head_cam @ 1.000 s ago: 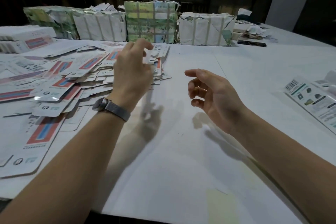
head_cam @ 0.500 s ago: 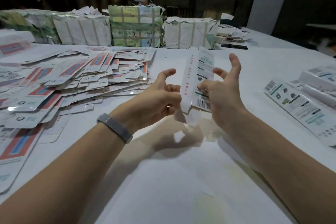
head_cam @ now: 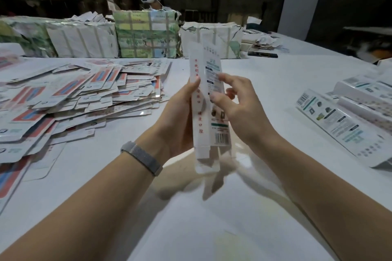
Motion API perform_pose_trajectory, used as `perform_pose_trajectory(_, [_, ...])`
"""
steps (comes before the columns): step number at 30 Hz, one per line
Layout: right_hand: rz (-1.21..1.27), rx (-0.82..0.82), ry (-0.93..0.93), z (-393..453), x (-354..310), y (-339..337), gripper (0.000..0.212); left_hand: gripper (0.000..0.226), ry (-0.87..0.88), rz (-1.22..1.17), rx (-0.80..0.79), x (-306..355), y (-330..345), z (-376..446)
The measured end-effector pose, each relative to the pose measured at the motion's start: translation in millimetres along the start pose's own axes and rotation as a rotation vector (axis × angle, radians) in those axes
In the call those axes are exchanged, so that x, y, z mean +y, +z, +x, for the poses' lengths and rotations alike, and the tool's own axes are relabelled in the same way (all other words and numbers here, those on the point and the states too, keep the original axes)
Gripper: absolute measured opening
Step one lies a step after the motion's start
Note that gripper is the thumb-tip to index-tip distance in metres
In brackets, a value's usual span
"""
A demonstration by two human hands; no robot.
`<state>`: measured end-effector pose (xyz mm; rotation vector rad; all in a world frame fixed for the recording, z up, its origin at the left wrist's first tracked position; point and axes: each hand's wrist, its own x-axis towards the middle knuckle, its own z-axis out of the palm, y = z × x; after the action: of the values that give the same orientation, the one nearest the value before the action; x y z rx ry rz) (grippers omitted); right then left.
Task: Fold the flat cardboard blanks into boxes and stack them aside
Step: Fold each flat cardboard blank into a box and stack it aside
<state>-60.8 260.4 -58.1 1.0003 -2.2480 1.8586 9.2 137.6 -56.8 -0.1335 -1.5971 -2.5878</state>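
Cardboard blank (head_cam: 209,99): I now have one lifted upright over the white table (head_cam: 212,229), between both hands; a second ago neither hand held anything.
Change: my left hand went to the loose pile of blanks (head_cam: 74,99) and came back with this piece, so I judge the pick done and the folding just begun.
Left hand (head_cam: 180,118): wraps the blank's left edge, thumb tip on the panel with red print, fingers hidden behind it.
Right hand (head_cam: 239,110): thumb presses the printed front panel near the middle; the fingers are loosely curled beside the right edge, and I cannot tell whether they touch it.
Shape: the blank looks partly opened into a sleeve, bottom flaps hanging free.
Folded boxes (head_cam: 347,116): lying well apart on my right.
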Motion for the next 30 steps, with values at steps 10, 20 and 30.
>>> perform_pose_trajectory(10, [0.217,-0.048,0.022,-3.8,-6.0,-1.7,0.073,0.061,0.085,0.173,0.085,-7.8,3.9,-2.5])
perform_pose_trajectory(20, [0.419,-0.178,0.069,2.5,-8.2,-13.1,0.048,0.035,0.162,0.297,0.081,-6.8,7.8,-5.6])
perform_pose_trajectory(30, [0.330,-0.098,0.032,-2.6,-8.9,-8.5,0.037,0.082,0.171,0.330,0.099,-6.5,3.5,-6.8])
